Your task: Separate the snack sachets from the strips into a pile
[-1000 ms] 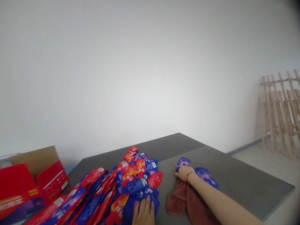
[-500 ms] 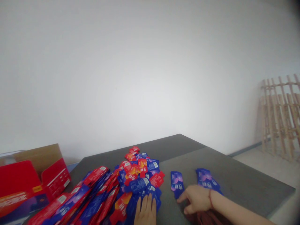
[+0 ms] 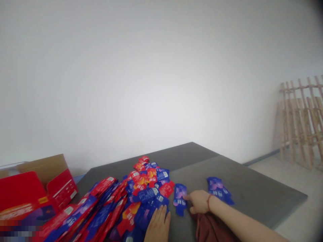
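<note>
My left hand (image 3: 158, 224) lies with its fingers stretched out on the near right edge of a loose pile of flat printed red and blue cartons (image 3: 148, 194). To the right of that pile, a single flat blue carton (image 3: 180, 196) with tabs lies on the dark table. At its right edge is my right hand (image 3: 200, 201), with the index finger extended onto it and the thumb apart below. Several more blue cartons (image 3: 219, 190) lie overlapping beyond my right wrist. The fingers of my right hand other than index and thumb are mostly hidden.
Long stacks of red and blue cartons (image 3: 96, 208) fan out at the left, beside an open red-printed cardboard box (image 3: 20, 190). The dark grey table (image 3: 252, 188) ends at a white wall (image 3: 161, 84). Wooden slatted racks (image 3: 301, 124) lean at the far right.
My right hand has moved left and slightly away from me, from the single blue carton's near end to its right side. That carton now sits closer to the pile. My left hand stays on the pile.
</note>
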